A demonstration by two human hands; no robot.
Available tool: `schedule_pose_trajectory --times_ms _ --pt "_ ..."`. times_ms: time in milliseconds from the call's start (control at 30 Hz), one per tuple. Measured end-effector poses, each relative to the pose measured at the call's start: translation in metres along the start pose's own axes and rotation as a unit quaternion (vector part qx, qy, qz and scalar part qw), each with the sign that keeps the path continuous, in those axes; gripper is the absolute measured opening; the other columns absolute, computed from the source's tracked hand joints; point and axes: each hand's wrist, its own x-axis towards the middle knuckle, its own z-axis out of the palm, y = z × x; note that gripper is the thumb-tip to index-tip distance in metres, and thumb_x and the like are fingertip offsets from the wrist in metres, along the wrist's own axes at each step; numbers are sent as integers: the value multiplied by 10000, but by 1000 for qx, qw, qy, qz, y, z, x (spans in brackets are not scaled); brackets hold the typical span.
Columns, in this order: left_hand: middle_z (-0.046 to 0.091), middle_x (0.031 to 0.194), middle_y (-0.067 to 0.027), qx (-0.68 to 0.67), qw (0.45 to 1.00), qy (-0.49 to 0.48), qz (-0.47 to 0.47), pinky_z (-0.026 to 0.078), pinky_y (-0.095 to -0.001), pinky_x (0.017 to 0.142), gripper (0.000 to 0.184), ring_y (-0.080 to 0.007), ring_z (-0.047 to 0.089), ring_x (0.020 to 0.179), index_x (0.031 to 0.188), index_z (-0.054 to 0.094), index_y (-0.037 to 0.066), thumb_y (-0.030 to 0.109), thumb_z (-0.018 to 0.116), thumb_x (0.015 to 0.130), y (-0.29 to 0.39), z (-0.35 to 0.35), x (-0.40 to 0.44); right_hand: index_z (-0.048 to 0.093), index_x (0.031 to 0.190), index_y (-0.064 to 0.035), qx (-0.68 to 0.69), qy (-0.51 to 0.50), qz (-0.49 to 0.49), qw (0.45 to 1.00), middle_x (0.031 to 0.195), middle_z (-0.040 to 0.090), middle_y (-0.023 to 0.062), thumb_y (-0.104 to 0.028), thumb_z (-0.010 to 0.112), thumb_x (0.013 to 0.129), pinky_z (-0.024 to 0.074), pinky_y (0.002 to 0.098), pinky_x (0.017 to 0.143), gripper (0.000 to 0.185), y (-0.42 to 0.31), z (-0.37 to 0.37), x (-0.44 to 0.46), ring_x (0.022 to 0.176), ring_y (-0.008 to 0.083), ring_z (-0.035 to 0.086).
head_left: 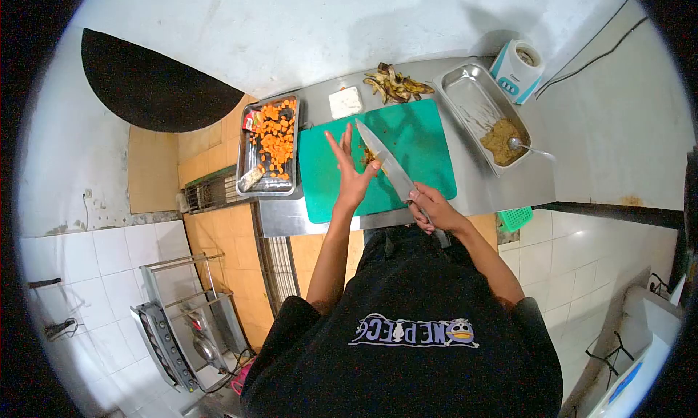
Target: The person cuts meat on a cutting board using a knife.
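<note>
My right hand (430, 209) is closed around the handle of a large kitchen knife (386, 162), whose blade points up and to the left over a green cutting board (422, 134). My left hand (352, 172) is spread beside the blade, fingers stretched out, with nothing held in it. A small heap of chopped brown food (367, 156) lies on the board between the left hand and the blade, partly covered by them. Brown smears dot the board around it.
Left of the board stands a metal tray (297, 127) with sliced carrots (275, 138). Behind it are a white block-like container (345, 102) and banana peels (396, 83). At right, a steel pan (465, 73) holds brown mash (499, 140) and a spoon (527, 149), near a blue-white appliance (518, 73).
</note>
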Motion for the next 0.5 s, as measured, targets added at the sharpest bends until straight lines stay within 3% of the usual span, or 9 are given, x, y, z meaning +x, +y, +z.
schedule_pose_trajectory --times_ms 67,133,167,233,333,500 --pt "181 1702 -144 19 1000 11 -7 20 -663 1205 1336 -375 100 1571 1596 -250 151 516 786 835 -3 1 0 462 1123 -80 21 -28 0 999 596 417 -7 -333 433 1110 357 264 353 254 -2 0 -2 398 94 391" --pt "197 1688 -185 47 999 10 6 70 -496 1267 1351 -350 140 1566 1590 -256 145 380 835 829 -3 -1 1 462 1134 -84 35 -26 2 999 594 414 -6 -336 424 1112 357 263 352 256 -6 3 -5 396 95 391" --pt "197 1688 -185 47 999 10 7 70 -496 1267 1351 -350 140 1566 1590 -256 145 380 835 829 -3 0 1 461 1145 -87 48 -26 3 999 593 411 -5 -339 416 1114 357 263 351 258 -7 4 -6 395 97 390" --pt "181 1707 -123 65 998 12 14 -3 -689 1183 1331 -376 104 1571 1605 -228 145 378 829 831 0 0 0 463 1152 -90 58 -34 -2 998 593 408 -6 -342 416 1114 357 263 353 259 -9 5 -7 395 97 391" --pt "184 1707 -117 146 989 -3 33 -5 -690 1178 1283 -376 108 1570 1614 -197 129 316 818 852 6 1 -6 464 1162 -94 65 -33 -17 997 594 405 -7 -341 417 1113 359 261 358 257 -9 9 -7 397 96 393" --pt "190 1704 -131 73 996 53 -4 2 -694 1166 1191 -375 118 1568 1622 -161 111 260 768 891 8 10 -10 462 1161 -82 54 40 -39 997 602 412 -6 -312 413 1113 367 260 373 240 -12 14 -4 401 97 398"
